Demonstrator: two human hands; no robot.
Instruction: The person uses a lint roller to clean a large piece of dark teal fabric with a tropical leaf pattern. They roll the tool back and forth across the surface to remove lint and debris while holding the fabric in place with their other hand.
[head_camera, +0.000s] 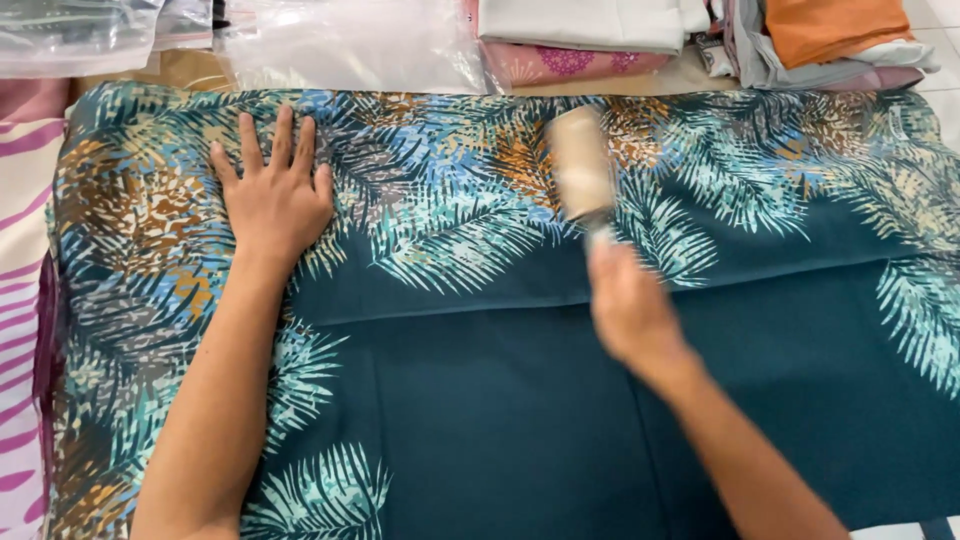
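Note:
A dark teal cloth (480, 400) printed with pale green, blue and orange palm leaves lies spread across the surface. My left hand (272, 195) rests flat on its upper left part, fingers spread, holding nothing. My right hand (628, 310), blurred by motion, grips the handle of a lint roller (580, 165) whose tan roll lies on the leaf print near the cloth's upper middle.
Clear plastic bags (350, 45) lie beyond the cloth's far edge. Folded fabrics in white, pink, grey and orange (820, 35) are stacked at the top right. A pink-and-white striped cloth (20, 300) lies along the left side.

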